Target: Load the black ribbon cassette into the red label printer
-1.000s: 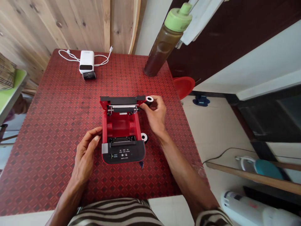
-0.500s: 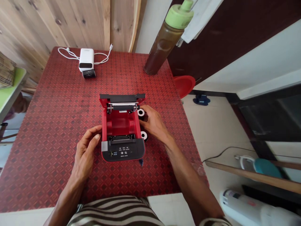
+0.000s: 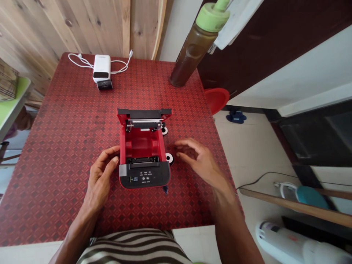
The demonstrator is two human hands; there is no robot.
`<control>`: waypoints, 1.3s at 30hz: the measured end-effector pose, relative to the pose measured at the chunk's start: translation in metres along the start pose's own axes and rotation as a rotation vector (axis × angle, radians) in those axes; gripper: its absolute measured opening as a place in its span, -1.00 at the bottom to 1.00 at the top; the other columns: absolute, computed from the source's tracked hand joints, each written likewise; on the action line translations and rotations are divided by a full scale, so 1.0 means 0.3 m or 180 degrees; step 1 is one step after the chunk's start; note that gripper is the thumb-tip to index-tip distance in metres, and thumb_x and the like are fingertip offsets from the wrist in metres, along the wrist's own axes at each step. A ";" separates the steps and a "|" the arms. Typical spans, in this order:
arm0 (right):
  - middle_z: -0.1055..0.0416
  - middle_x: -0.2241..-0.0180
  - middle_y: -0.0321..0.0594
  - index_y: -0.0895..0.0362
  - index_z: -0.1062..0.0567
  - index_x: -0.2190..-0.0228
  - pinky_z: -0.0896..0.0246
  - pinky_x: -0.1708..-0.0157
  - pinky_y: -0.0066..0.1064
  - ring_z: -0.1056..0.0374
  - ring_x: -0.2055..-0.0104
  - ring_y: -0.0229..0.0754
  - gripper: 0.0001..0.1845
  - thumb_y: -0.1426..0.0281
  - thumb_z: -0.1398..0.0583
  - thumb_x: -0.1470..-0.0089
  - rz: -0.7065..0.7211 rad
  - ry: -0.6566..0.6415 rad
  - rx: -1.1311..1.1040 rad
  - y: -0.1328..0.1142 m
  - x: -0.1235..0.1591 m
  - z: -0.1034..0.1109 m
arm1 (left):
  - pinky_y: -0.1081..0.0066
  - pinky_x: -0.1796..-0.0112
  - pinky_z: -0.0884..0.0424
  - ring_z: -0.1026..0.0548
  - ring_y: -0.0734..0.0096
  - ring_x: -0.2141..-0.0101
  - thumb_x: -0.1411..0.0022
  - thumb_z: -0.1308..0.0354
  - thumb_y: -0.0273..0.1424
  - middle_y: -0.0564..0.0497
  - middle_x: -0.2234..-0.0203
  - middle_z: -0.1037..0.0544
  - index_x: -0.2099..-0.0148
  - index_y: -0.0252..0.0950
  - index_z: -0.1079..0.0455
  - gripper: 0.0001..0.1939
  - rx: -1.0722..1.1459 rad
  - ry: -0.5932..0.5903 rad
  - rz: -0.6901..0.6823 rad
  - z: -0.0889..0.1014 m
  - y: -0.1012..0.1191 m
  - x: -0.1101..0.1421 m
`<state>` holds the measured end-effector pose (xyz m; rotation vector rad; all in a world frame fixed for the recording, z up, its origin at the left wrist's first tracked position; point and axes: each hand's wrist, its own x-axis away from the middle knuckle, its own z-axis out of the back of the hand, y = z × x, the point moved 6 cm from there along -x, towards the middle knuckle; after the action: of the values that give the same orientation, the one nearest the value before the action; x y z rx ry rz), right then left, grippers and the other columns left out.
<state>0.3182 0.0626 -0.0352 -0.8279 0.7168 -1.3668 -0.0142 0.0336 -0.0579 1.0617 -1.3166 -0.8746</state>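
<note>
the red and black printer (image 3: 145, 179) sits near the middle of the patterned red table (image 3: 68, 146), its lid (image 3: 144, 114) raised at the far end and its red bay open. the left hand (image 3: 103, 172) rests with its fingertips against the printer's left wall, thumb and fingers slightly parted. the right hand (image 3: 199, 159) is to the right, well apart from the left one, thumb and fingers spread, just beside the near roll (image 3: 169, 158). that roll and the far roll (image 3: 164, 130), both white-ended, lie along the printer's right side. at the far left is a white device (image 3: 102, 68) with a white cable (image 3: 121, 68); at the far right, a green-capped bottle (image 3: 191, 53) stands on the table.
</note>
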 end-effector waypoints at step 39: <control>-0.71 0.03 0.04 0.15 -0.61 0.07 -0.55 -0.14 0.05 -0.65 -0.03 0.17 -0.68 0.71 -0.18 -0.34 0.1046 -0.0927 0.2110 -0.503 -0.086 -0.234 | 0.11 -0.21 -0.46 -0.66 0.04 -0.09 -0.43 -0.41 -0.06 -0.09 -0.09 -0.78 -0.15 -0.17 -0.69 -0.60 0.0202 -0.0048 -0.0041 -0.011 0.023 0.007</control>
<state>0.1758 0.0795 0.0530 -0.3429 0.1340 -1.0540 -0.0112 0.0342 -0.0505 1.1159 -1.3589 -0.8568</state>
